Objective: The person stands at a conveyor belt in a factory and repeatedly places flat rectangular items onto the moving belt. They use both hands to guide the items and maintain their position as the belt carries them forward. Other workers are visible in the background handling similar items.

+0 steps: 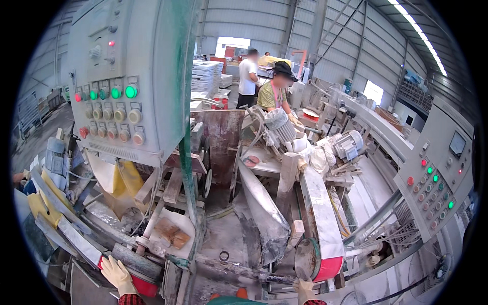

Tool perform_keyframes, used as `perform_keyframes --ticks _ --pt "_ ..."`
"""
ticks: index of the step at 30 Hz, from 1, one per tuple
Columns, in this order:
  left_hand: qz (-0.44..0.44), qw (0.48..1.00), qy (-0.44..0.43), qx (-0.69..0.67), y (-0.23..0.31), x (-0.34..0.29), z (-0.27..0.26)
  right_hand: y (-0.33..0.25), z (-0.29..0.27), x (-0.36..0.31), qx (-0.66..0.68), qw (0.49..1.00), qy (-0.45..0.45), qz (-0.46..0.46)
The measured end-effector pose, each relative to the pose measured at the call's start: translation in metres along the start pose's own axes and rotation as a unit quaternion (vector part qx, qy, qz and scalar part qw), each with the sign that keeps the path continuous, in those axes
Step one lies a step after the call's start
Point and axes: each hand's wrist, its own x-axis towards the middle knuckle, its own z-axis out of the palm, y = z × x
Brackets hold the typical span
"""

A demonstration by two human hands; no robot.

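Note:
My left hand (116, 276), in a pale cream glove, lies with fingers spread on the red end of a white-topped conveyor belt (145, 286). A grey roller (136, 261) sits just beside it. At the bottom right of centre, my right hand (305, 291), gloved alike, is closed by the end of a metal bar (278, 278); what its fingers hold is hidden. Close by is the red end of a second belt (328, 269), with a round dusty wheel (307, 258) on its side. Both sleeves are red and black checked.
A control box (152, 66) with lit buttons hangs at the upper left; another panel (439, 170) stands right. Electric motors (279, 124) and a curved metal guard (262, 213) fill the middle. Beyond them a co-worker in a black hat (274, 91) leans over machinery; another person (248, 76) stands behind.

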Motion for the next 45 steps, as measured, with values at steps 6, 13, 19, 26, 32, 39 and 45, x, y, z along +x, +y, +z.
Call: perform_keyframes --ticks 6,13,19,26,32,39,45 --pt "0.022 1.000 0.022 -0.004 -0.001 -0.002 0.005 -0.005 0.056 -0.001 -0.009 1.000 -0.030 -0.006" --pt "0.044 0.997 0.057 0.001 -0.006 -0.009 0.013 0.018 0.026 0.001 -0.039 0.999 -0.015 -0.001" --pt "0.050 0.997 0.050 0.009 0.003 -0.015 0.003 0.027 -0.007 -0.018 0.008 0.998 0.034 0.054" --pt "0.049 0.998 0.033 0.003 0.012 -0.020 -0.005 0.038 -0.012 -0.014 -0.005 0.999 0.009 0.038" --pt "0.049 0.998 0.026 0.014 0.012 -0.024 -0.006 0.027 0.010 -0.019 0.001 0.998 -0.036 0.042" --pt "0.036 0.999 -0.010 0.022 0.020 -0.029 -0.011 0.037 0.012 -0.010 -0.042 0.997 -0.035 0.052" --pt "0.034 0.999 -0.027 0.033 0.023 -0.033 -0.013 0.048 0.004 -0.007 -0.082 0.994 -0.038 0.055"
